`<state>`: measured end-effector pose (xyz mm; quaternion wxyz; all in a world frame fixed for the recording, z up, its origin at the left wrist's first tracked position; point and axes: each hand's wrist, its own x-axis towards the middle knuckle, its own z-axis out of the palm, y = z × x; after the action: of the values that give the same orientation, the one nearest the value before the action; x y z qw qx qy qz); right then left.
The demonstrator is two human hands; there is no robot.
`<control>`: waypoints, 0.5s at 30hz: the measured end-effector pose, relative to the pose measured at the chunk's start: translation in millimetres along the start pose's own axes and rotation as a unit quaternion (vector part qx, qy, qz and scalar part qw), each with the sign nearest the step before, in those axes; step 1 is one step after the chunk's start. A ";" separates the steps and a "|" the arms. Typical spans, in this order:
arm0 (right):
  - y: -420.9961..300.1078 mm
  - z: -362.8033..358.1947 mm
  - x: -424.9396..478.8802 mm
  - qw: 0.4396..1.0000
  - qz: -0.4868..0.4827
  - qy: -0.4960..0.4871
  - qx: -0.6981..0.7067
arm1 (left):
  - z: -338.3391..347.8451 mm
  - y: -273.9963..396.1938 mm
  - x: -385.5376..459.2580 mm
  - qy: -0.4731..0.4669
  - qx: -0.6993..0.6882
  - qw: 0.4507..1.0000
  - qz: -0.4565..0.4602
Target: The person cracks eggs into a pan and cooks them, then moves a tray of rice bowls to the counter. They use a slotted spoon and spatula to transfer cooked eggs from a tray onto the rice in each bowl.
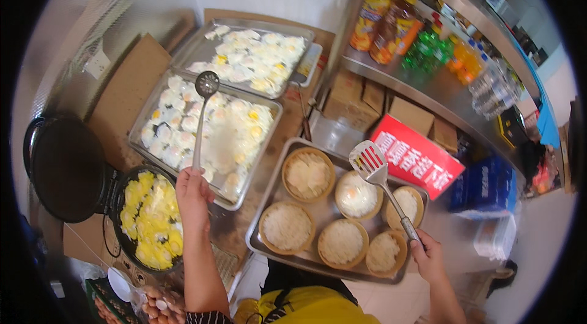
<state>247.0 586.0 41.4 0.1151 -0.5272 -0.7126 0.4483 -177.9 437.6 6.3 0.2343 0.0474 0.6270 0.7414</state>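
My left hand (193, 191) grips the handle of a perforated skimmer (207, 84), whose round head is above a metal tray (276, 129) of fried eggs. My right hand (426, 250) holds a slotted metal turner (368, 159) over another metal tray (252, 227). On that tray stand several round bowls of rice; one bowl (358, 194) has a fried egg on top, and another (308, 174) also seems topped with egg. At the left, eggs with yellow yolks (151, 220) fill the round pan of an electric griddle (64, 170) with its black lid raised.
A further tray (188, 51) of fried eggs lies behind. Bottled drinks (426, 48) line a steel shelf (385, 71) at the right, above cardboard boxes (348, 99) and a red sign (415, 156) bearing writing. Raw eggs (160, 305) and a green crate (107, 298) are at lower left.
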 end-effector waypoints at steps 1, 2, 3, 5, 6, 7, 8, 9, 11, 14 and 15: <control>-7.3 6.2 11.2 0.998 0.007 -0.008 0.067 | 1.0 3.5 10.4 0.005 0.001 1.000 0.003; -21.1 14.2 25.9 0.995 0.003 -0.027 0.100 | 1.0 7.9 21.8 0.010 0.003 1.000 0.006; -39.4 23.9 41.7 0.990 0.000 -0.043 0.131 | 1.2 10.1 33.0 0.013 0.003 1.000 0.006; -77.5 48.7 78.6 0.979 0.006 -0.083 0.185 | 1.2 16.6 60.9 0.017 0.006 1.000 0.022; -97.7 63.7 100.0 0.972 0.012 -0.104 0.209 | 1.3 19.2 74.7 0.026 0.004 0.999 0.028; -117.3 79.9 122.3 0.964 0.019 -0.126 0.233 | 1.0 22.2 88.2 0.036 0.003 0.999 0.034; -130.6 96.7 147.7 0.958 0.012 -0.152 0.243 | 3.1 25.9 97.9 0.051 -0.007 0.998 0.036; -145.4 116.2 175.7 0.952 0.005 -0.177 0.251 | 3.8 29.0 108.7 0.058 -0.007 0.998 0.037; -189.2 160.4 226.9 0.941 -0.004 -0.204 0.271 | 1.9 33.5 128.6 0.074 -0.008 0.997 0.036; -237.0 227.8 309.7 0.943 -0.031 -0.221 0.245 | 1.9 32.5 140.9 0.072 -0.034 0.996 0.036; -252.5 244.8 334.9 0.942 -0.029 -0.229 0.243 | 2.8 29.7 142.6 0.068 -0.043 0.996 0.036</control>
<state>-212.4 734.8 -9.9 0.0866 -0.3457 -0.6043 0.7126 -311.7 495.1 3.2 0.1658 0.0094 0.6070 0.7772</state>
